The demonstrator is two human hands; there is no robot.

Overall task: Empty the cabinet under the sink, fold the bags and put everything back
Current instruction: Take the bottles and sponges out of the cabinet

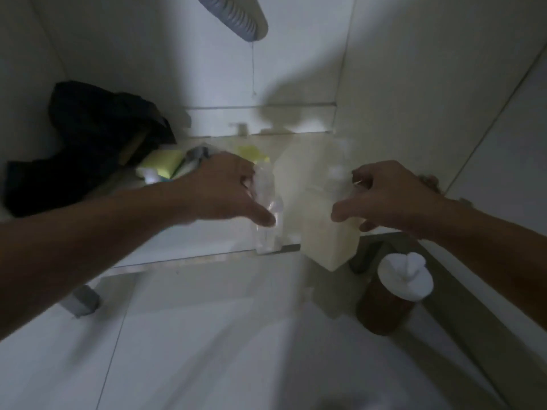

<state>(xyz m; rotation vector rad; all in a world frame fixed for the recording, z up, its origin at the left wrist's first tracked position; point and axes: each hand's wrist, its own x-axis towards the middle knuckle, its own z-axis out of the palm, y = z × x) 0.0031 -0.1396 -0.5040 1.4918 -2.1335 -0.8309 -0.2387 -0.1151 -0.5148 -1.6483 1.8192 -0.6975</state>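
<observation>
The open cabinet floor [189,250] lies in front of me, dim and blurred. My left hand [225,190] grips a clear plastic bottle [266,220] at the shelf's front edge. My right hand [384,196] holds a pale yellowish translucent jug [322,232] near its neck, its base hanging over the shelf edge. A dark bag or cloth [88,143] is heaped at the back left. Yellow and white packages [165,167] lie behind my left hand.
A grey corrugated drain hose [236,16] hangs from above. On the tiled floor at the right stands a brown jar with a white lid [396,288]. A grey cabinet foot [81,303] is at lower left. White walls close the cabinet in.
</observation>
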